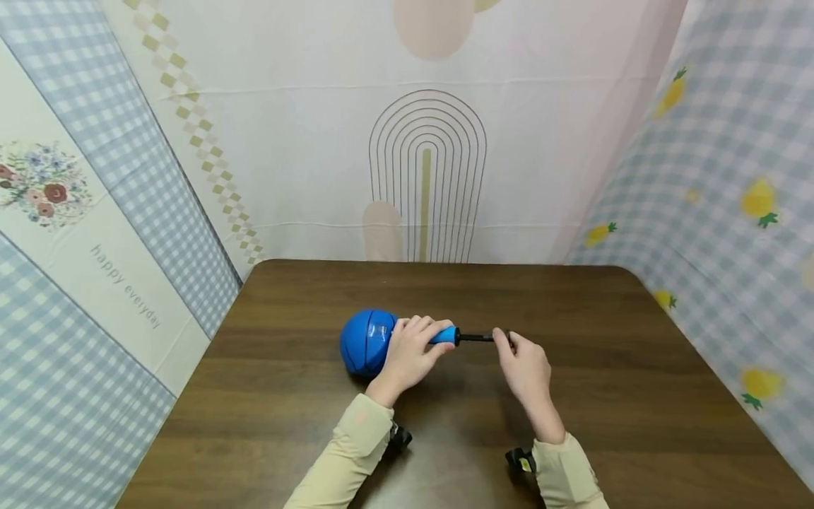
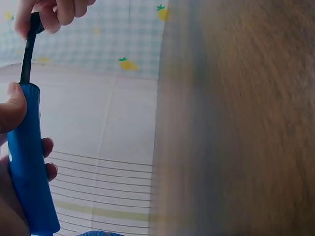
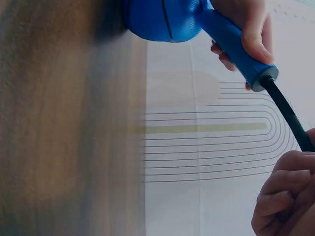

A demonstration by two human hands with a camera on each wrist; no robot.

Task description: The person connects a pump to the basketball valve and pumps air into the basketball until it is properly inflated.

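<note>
A blue ball (image 1: 364, 342) with dark seams sits on the table at the left of the work. My left hand (image 1: 407, 353) grips the blue barrel of a hand pump (image 2: 32, 162), its thumb along the near side and fingers wrapped round. The barrel's far end meets the ball's side; the exact joint is hidden by the hand in the head view. From the other end a black rod (image 1: 475, 338) sticks out to the right. My right hand (image 1: 526, 369) holds the dark handle at the rod's tip with curled fingers, partly covering it.
The brown wooden table (image 1: 305, 438) spreads around both hands. Behind it hangs a pale patterned cloth (image 1: 305, 162); checked cloths enclose the left and right sides. Each wrist carries a small black camera (image 1: 399, 437) close to the tabletop.
</note>
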